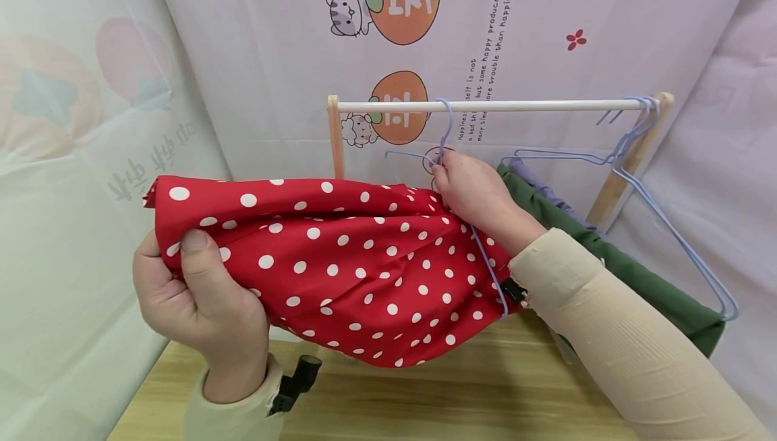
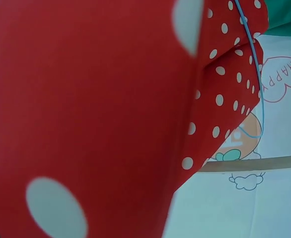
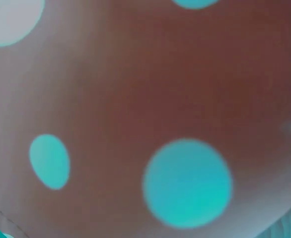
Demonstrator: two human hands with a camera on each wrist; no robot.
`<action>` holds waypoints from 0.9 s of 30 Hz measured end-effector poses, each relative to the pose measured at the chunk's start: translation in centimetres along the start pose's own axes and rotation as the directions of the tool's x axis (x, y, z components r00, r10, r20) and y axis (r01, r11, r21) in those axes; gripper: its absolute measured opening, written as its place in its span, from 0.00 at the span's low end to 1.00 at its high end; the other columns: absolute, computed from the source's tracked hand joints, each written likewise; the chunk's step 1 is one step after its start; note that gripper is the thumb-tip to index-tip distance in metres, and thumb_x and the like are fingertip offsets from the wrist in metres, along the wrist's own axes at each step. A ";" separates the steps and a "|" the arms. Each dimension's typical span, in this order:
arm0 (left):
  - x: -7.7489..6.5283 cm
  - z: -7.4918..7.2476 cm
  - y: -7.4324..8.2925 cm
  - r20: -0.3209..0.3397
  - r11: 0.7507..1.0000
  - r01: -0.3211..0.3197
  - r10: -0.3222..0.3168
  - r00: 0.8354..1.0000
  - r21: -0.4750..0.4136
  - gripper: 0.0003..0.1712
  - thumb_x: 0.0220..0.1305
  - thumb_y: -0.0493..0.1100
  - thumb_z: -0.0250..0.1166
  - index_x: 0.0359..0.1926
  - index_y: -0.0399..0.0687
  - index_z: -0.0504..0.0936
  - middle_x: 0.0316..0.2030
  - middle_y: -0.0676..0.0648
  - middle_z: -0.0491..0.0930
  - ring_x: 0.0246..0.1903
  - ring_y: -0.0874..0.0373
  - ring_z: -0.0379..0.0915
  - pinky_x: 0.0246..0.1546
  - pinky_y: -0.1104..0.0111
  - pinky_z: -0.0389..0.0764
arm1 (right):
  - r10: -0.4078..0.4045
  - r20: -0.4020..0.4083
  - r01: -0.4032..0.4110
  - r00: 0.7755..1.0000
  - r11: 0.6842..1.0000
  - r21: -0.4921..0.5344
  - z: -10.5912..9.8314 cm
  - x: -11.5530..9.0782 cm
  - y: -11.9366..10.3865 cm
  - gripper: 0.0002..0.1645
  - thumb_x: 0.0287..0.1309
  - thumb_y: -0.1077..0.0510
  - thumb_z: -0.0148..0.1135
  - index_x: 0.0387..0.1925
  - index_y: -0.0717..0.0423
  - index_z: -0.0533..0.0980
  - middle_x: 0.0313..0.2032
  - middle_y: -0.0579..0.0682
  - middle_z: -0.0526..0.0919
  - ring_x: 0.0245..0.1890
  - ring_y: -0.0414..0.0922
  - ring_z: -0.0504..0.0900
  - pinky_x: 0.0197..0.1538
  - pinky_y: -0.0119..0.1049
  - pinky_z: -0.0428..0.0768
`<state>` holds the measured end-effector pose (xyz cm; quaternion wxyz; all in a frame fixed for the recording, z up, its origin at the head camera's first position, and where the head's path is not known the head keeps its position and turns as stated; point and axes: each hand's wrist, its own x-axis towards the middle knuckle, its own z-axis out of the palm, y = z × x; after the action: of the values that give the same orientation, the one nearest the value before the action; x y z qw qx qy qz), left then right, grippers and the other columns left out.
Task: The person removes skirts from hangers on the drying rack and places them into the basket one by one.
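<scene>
Your left hand (image 1: pixel 200 306) has the left end of the red polka-dot cloth (image 1: pixel 340 269) between thumb and fingers: the thumb lies across the near face, and the fingers bend round behind. From there the cloth stretches rightward to just below your right hand (image 1: pixel 479 195), sagging in folds between the two, above the wooden table (image 1: pixel 394 404).

Your right hand is farther away and a little higher, its fingers curled round the neck of a blue hanger (image 1: pixel 487 262). You have the hook up at the white rail (image 1: pixel 540 105); whether it bears on the rail you cannot tell. One wire of the hanger runs down over the near side of the cloth at its right end. Whether your right fingers also grip fabric is hidden.

To the right of your right hand, a green cloth (image 1: pixel 637 279) hangs near the right end of the rail, with a purple cloth (image 1: pixel 555 198) just beyond it and other blue hangers (image 1: pixel 625 148) gathered by the right post. In both wrist views the spotted fabric fills most of the picture.
</scene>
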<state>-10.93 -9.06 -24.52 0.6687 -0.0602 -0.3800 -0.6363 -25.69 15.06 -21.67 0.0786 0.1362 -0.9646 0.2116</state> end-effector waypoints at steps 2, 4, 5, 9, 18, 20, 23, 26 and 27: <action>0.1 0.0 0.1 -0.007 1.000 0.001 -0.001 1.000 0.001 0.10 0.63 0.30 0.57 0.38 0.21 0.79 0.25 0.41 0.81 0.23 0.53 0.79 0.29 0.70 0.81 | 0.002 0.000 -0.002 1.000 1.000 -0.002 0.0 0.0 0.0 0.18 0.79 0.50 0.48 0.55 0.58 0.75 0.35 0.56 0.82 0.37 0.52 0.83 0.49 0.49 0.84; 0.1 0.0 0.1 -0.014 1.000 0.002 -0.002 1.000 -0.003 0.10 0.63 0.30 0.57 0.38 0.20 0.78 0.24 0.40 0.81 0.23 0.52 0.78 0.29 0.70 0.80 | 0.002 -0.002 -0.002 1.000 1.000 -0.006 0.0 0.0 0.0 0.18 0.79 0.50 0.48 0.54 0.58 0.75 0.35 0.56 0.82 0.38 0.52 0.83 0.49 0.49 0.84; 0.1 -0.1 0.1 -0.016 1.000 0.001 -0.001 1.000 0.002 0.11 0.63 0.30 0.57 0.38 0.20 0.78 0.24 0.41 0.81 0.22 0.52 0.78 0.29 0.70 0.80 | 0.001 -0.003 -0.001 1.000 1.000 -0.006 0.0 0.0 0.0 0.18 0.79 0.50 0.47 0.54 0.58 0.75 0.34 0.56 0.82 0.38 0.52 0.83 0.49 0.49 0.84; 0.3 -0.2 -0.1 -0.018 1.000 -0.011 0.011 1.000 -0.014 0.11 0.63 0.30 0.58 0.38 0.20 0.78 0.25 0.38 0.81 0.23 0.50 0.79 0.29 0.68 0.82 | 0.003 -0.004 -0.003 1.000 1.000 -0.004 0.0 0.0 0.0 0.18 0.79 0.50 0.48 0.54 0.58 0.75 0.35 0.56 0.82 0.37 0.51 0.83 0.49 0.49 0.84; 0.8 -0.4 0.0 -0.034 0.998 -0.024 0.022 0.999 -0.058 0.10 0.61 0.30 0.59 0.37 0.20 0.78 0.26 0.33 0.82 0.27 0.43 0.82 0.34 0.63 0.85 | 0.004 -0.003 -0.004 1.000 1.000 -0.003 0.0 -0.2 0.1 0.19 0.79 0.50 0.49 0.56 0.58 0.74 0.35 0.57 0.83 0.35 0.51 0.83 0.50 0.50 0.85; 0.8 -0.4 0.1 -0.034 0.998 -0.029 0.027 0.999 -0.056 0.11 0.61 0.30 0.58 0.37 0.20 0.79 0.27 0.33 0.83 0.28 0.43 0.83 0.35 0.62 0.86 | 0.005 -0.001 -0.005 1.000 1.000 -0.002 -0.1 -0.2 0.1 0.19 0.79 0.49 0.48 0.56 0.58 0.74 0.34 0.57 0.83 0.34 0.51 0.83 0.49 0.50 0.85; 0.8 -0.3 0.3 -0.036 0.998 -0.037 0.035 0.999 -0.049 0.12 0.60 0.30 0.58 0.38 0.20 0.80 0.30 0.33 0.84 0.30 0.43 0.83 0.38 0.62 0.87 | 0.002 0.003 -0.002 1.000 1.000 -0.002 -0.1 -0.2 0.1 0.18 0.79 0.49 0.48 0.55 0.58 0.74 0.33 0.56 0.83 0.32 0.50 0.83 0.47 0.49 0.84; 1.0 -0.2 0.4 -0.038 0.998 -0.047 0.045 0.998 -0.043 0.12 0.59 0.30 0.58 0.40 0.21 0.81 0.32 0.33 0.84 0.33 0.43 0.84 0.42 0.61 0.87 | -0.006 0.004 0.006 1.000 1.000 -0.005 -0.1 -0.2 0.2 0.16 0.79 0.50 0.48 0.52 0.58 0.73 0.31 0.56 0.83 0.31 0.50 0.82 0.46 0.49 0.83; 1.0 -0.3 0.5 -0.041 0.998 -0.050 0.048 0.998 -0.038 0.13 0.59 0.30 0.58 0.40 0.21 0.81 0.32 0.33 0.85 0.34 0.43 0.83 0.43 0.60 0.87 | -0.009 0.003 0.009 1.000 1.000 -0.006 -0.1 -0.2 0.2 0.16 0.79 0.50 0.48 0.52 0.58 0.73 0.31 0.56 0.83 0.31 0.50 0.82 0.46 0.49 0.83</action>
<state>-10.49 -9.95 -23.90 0.6904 -0.0696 -0.3524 -0.6280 -25.51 15.37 -21.72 0.0787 0.1406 -0.9648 0.2081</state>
